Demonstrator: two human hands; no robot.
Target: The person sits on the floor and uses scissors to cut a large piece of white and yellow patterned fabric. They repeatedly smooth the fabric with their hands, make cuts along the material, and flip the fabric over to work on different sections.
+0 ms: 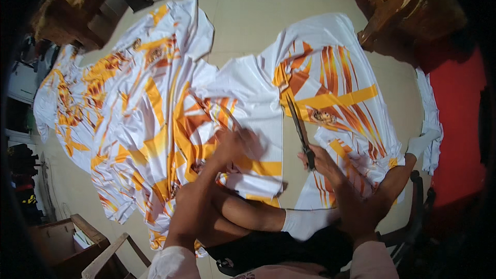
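A wide spread of white fabric [243, 85] printed in orange, yellow and brown lies over the floor in front of me. In my right hand [323, 161] is a pair of scissors [297, 119] with dark handles, its blades pointing away from me at the fabric's edge. There the cloth divides into a left part and a right part [341, 77], with bare floor between them near me. Motion smears my left hand [243, 147] over the left part, so its fingers cannot be read. Whether the blades are apart is unclear.
Carved wooden furniture legs [385, 20] stand at the far right, with more wood [72, 15] at the far left. A red cloth [457, 119] lies at the right. Near left are a wooden box [62, 240] and a chair part [106, 256]. My legs [253, 212] border the fabric.
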